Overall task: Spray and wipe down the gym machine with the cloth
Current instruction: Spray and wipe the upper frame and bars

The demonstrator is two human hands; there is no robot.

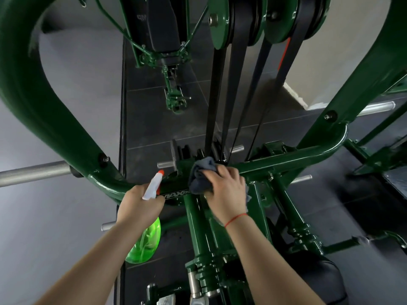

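Weight peg (33, 172): bare steel bar projecting from the frame at far left, well apart from both hands.
Left hand (141, 205): grip closed round the neck of the spray bottle, which is held just beside the work, probably so that a fresh spray needs no reaching.
Spray bottle (146, 241): green body hangs below the hand. The white head with its orange nozzle points along the cross tube toward the cloth.
Cloth (201, 172): grey and bunched, lying on the cross tube where the belts come down.
Right hand (226, 190): grip bent over the cloth, holding it and pressing it onto the tube to wipe.
Gym machine (286, 156): green frame whose cross tube passes under both hands.
Belts (231, 84): black, descending from the pulleys above to just behind the cloth. The junction is judged awkward to wipe.
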